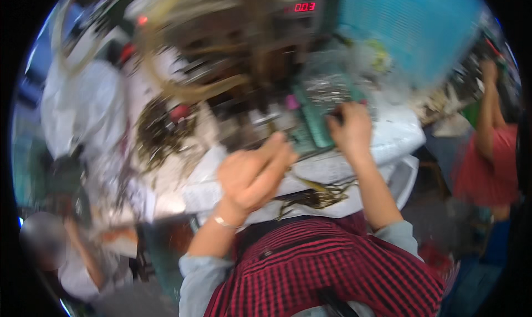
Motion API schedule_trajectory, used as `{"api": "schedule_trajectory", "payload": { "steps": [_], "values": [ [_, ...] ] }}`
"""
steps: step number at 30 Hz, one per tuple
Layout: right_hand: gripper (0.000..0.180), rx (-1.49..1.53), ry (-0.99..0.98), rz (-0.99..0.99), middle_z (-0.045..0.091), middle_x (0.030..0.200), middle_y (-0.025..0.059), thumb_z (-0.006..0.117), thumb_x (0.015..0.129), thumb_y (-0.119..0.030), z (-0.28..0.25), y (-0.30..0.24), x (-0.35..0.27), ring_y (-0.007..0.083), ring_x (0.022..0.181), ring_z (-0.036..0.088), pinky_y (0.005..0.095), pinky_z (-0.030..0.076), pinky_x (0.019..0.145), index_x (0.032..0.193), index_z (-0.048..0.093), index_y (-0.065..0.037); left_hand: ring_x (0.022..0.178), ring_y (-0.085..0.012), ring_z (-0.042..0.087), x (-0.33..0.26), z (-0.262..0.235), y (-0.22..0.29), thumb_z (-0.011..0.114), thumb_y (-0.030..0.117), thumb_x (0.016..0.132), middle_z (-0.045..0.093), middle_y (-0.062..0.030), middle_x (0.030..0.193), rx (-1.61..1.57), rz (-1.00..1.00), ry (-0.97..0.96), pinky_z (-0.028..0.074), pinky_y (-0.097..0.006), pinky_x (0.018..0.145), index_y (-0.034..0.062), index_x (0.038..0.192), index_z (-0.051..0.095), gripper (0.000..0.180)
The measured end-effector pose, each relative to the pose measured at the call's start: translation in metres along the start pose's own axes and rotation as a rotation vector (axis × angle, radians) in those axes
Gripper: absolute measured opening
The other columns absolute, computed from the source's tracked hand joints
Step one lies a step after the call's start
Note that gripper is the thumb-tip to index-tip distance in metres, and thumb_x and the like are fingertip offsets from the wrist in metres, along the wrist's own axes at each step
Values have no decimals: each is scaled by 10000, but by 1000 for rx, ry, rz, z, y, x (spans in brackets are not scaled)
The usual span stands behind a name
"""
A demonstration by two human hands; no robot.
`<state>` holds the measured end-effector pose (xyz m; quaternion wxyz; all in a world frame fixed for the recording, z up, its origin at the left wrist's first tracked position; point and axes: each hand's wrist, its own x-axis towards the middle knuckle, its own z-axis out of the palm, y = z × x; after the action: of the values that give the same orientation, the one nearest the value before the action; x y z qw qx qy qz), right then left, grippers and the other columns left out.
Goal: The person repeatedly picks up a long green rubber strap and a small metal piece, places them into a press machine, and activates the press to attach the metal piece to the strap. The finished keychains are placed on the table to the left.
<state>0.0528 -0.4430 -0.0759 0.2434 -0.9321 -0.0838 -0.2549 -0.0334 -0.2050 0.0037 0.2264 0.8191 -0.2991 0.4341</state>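
Observation:
My left hand [252, 175] is in front of the machine, its fingers pressed together and pointing forward. Whatever sits between those fingertips is hidden and blurred. On the right, my right hand [353, 129] reaches to the near right part of a green tray [315, 124], fingers curled in over its edge. Small shiny metal pieces [328, 90] fill the tray's far part; I cannot make out whether the fingers hold one. Close to my waist, a bundle of thin brownish-green strips [318, 197] lies on white sheeting [388, 142].
The machine has a red digital display [304, 7] and thick yellowish hoses [191, 92]. A dark pile of strips [158, 131] lies on the left, beside a white plastic bag [83, 103]. A blue basket [413, 26] stands back right. Other people are at both sides.

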Motion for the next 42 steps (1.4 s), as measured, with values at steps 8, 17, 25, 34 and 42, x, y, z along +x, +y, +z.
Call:
{"api": "schedule_trajectory", "payload": {
  "steps": [8, 17, 25, 34, 42],
  "values": [
    [131, 353, -19, 363, 721, 839, 72, 759, 857, -110, -11, 14, -12, 170, 750, 674, 310, 524, 712, 955, 725, -30, 696, -241, 675, -59, -119, -6, 771, 22, 860, 750, -126, 942, 630, -271, 89, 514, -308, 602, 55, 1100, 770, 243],
    [166, 619, 92, 205, 763, 918, 81, 713, 920, -83, 7, -6, 25, 138, 811, 693, 283, 532, 786, 1070, 746, -20, 956, -344, 677, -151, -156, -191, 753, 161, 869, 701, -112, 1071, 656, -821, -394, 544, -415, 811, 95, 1062, 781, 206],
    [139, 531, 208, 301, 744, 972, 124, 735, 880, -39, -29, 14, -20, 248, 889, 693, 345, 528, 824, 1014, 768, -31, 900, -312, 666, -163, -74, -194, 779, 129, 838, 677, -95, 999, 395, -775, -192, 543, -390, 785, 75, 979, 784, 150],
    [205, 897, 43, -35, 741, 977, 105, 733, 846, -39, -33, -100, 47, 243, 909, 710, 344, 528, 831, 1049, 713, -24, 781, -357, 684, -63, -82, -138, 742, 107, 829, 705, -134, 946, 351, -920, -618, 542, -412, 714, 74, 898, 752, 78],
    [478, 1273, -35, 187, 731, 997, 90, 734, 876, 4, -18, -122, 32, 138, 982, 685, 278, 510, 900, 1319, 555, 3, 679, -115, 650, -36, -66, -68, 636, 29, 1019, 717, -89, 944, -355, -844, 414, 495, -211, 592, -23, 1010, 626, 53]
  ]
}}
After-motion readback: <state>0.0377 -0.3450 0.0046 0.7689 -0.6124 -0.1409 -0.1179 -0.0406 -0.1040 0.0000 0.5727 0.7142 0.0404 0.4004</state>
